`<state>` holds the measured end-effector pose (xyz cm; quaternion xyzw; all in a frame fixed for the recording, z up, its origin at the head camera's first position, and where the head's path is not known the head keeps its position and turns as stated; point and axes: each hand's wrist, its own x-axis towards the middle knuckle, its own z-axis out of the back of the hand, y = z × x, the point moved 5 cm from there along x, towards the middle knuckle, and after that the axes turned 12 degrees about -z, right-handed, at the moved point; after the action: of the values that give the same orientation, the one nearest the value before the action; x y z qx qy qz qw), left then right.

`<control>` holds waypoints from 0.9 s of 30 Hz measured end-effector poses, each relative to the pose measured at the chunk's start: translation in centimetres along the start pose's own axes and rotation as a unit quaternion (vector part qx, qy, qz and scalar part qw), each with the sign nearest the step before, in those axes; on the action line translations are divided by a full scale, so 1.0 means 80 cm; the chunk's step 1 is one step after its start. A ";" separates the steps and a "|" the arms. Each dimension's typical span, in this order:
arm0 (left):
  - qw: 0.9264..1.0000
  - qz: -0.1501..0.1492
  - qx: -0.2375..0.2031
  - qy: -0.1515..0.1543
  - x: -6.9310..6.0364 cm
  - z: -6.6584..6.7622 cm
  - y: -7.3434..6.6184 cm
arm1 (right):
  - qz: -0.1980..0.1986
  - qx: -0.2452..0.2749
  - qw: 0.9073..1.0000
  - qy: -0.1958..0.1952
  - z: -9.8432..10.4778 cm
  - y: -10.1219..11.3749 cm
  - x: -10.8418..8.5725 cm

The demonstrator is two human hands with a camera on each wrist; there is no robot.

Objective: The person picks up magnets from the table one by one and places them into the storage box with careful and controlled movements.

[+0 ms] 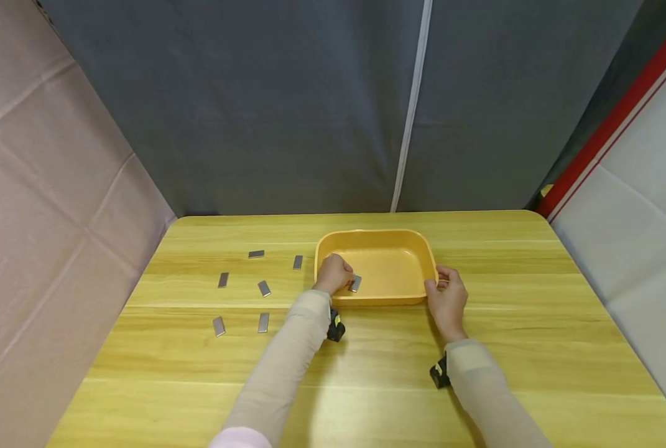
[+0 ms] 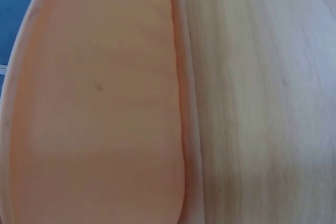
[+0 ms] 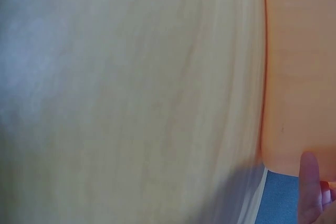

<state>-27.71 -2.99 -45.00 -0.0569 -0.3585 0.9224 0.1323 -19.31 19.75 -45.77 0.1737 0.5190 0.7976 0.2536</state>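
A yellow tray (image 1: 391,274) stands on the wooden table, filling much of the left wrist view as an orange surface (image 2: 100,129) and showing at the right of the right wrist view (image 3: 299,77). My left hand (image 1: 334,274) reaches over the tray's left part, its fingertips pinching a small grey rectangular piece (image 1: 356,284) inside the tray. At the tray's right front corner, my right hand (image 1: 448,305) grips the rim; its thumb (image 3: 310,182) lies against the tray wall. The left wrist view does not show the left hand.
Several more grey pieces lie spread on the table left of the tray, among them one near the back (image 1: 257,254), one close to the tray (image 1: 298,262) and one nearer the front (image 1: 218,326). A dark grey curtain (image 1: 288,112) hangs behind the table.
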 end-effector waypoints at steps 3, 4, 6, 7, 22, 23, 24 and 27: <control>0.999 -0.012 -0.026 -0.030 0.002 0.002 0.000 | 0.000 -0.001 1.000 -0.002 0.000 0.000 0.000; 0.999 -0.015 -0.036 -0.037 0.002 0.002 0.000 | 0.001 -0.001 1.000 -0.003 0.000 0.000 0.000; 0.997 -0.019 -0.056 -0.047 0.002 0.003 -0.001 | 0.000 -0.003 1.000 -0.005 0.000 0.000 0.000; 0.996 -0.021 -0.066 -0.051 0.001 0.004 -0.002 | 0.000 -0.002 1.000 -0.005 0.000 0.000 0.000; 0.974 -0.077 -0.148 -0.154 -0.018 0.029 -0.019 | -0.006 -0.001 1.000 0.001 -0.001 -0.001 -0.001; 0.972 -0.080 -0.152 -0.159 -0.020 0.030 -0.019 | -0.005 -0.002 1.000 0.001 -0.001 -0.001 -0.001; 0.970 -0.084 -0.158 -0.163 -0.022 0.031 -0.019 | -0.005 -0.002 1.000 0.000 -0.001 -0.001 -0.001; 0.965 -0.093 -0.171 -0.174 -0.028 0.033 -0.018 | -0.004 -0.002 1.000 -0.002 -0.001 -0.001 -0.001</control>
<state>-25.82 -4.30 -42.04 0.1161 -0.5322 0.8266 0.1416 -19.28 19.68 -45.86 0.1726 0.5173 0.7975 0.2582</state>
